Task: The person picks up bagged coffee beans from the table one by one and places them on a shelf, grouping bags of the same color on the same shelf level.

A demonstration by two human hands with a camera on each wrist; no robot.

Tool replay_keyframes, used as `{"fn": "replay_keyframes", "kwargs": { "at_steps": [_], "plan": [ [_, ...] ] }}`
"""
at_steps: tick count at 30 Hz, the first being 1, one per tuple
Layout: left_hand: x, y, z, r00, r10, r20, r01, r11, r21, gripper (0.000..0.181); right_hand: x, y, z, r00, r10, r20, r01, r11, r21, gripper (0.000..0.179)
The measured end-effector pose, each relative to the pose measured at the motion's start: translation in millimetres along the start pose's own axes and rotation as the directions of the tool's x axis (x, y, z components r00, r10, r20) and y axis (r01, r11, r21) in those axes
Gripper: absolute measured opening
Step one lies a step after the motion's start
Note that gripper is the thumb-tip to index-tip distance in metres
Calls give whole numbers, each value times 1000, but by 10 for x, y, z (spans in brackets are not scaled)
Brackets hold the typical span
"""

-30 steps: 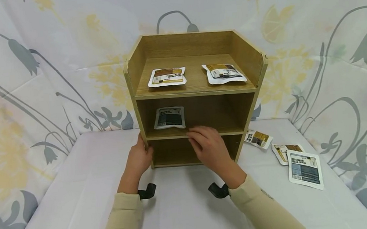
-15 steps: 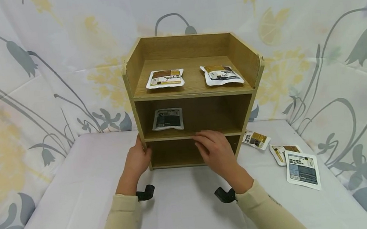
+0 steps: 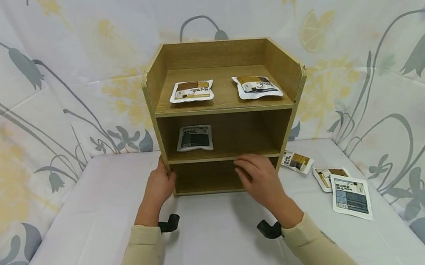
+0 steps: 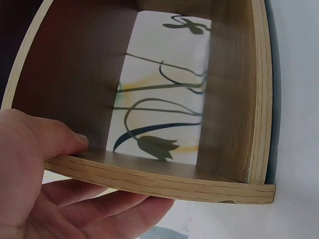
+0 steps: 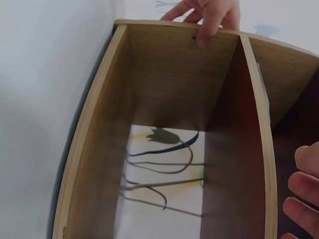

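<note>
A small wooden shelf unit point(image 3: 226, 110) stands on the white-covered table. With my left hand point(image 3: 158, 183) I hold its left side panel point(image 4: 149, 181) low down; in the left wrist view the thumb lies on the inner face and the fingers are outside. My right hand point(image 3: 260, 180) is at the front edge of the middle board point(image 3: 199, 159), right of centre, fingers loosely bent and nothing in them. A dark-labelled pouch point(image 3: 194, 138) lies on the middle level, left side. Two brown-and-white pouches, one left point(image 3: 191, 91) and one right point(image 3: 257, 87), lie on top.
Right of the unit, several pouches lie on the table point(image 3: 74, 248): a brown-labelled one point(image 3: 297, 162) beside the unit, another brown one point(image 3: 322, 177), and a blue-labelled one point(image 3: 351, 198) overlapping it. A flower-printed cloth point(image 3: 74, 56) hangs behind.
My right hand has slid to the right and slightly down along the middle board's front edge. My left hand keeps its hold on the side panel; the pouches stay where they were.
</note>
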State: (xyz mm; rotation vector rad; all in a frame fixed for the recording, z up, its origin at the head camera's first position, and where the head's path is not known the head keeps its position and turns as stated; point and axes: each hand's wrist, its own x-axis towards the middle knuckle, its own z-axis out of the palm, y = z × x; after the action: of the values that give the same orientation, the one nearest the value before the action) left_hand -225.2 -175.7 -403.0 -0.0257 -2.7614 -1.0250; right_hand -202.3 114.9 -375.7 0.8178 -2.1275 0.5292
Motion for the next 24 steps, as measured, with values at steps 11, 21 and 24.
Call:
{"fn": "replay_keyframes", "kwargs": {
  "at_steps": [11, 21, 24],
  "plan": [
    [-4, 9, 1, 1000, 2, 2, -2, 1000, 1, 62, -128, 95, -89, 1000, -1, 0, 1, 1000, 2, 22],
    [-7, 13, -5, 1000, 4, 2, -4, 1000, -4, 63, -255, 183, -177, 1000, 4, 11, -4, 1000, -26, 25],
    [-8, 10, -7, 1000, 9, -1, -9, 1000, -4, 62, -295, 218, -202, 1000, 4, 12, -3, 999, -36, 25]
  ]
}}
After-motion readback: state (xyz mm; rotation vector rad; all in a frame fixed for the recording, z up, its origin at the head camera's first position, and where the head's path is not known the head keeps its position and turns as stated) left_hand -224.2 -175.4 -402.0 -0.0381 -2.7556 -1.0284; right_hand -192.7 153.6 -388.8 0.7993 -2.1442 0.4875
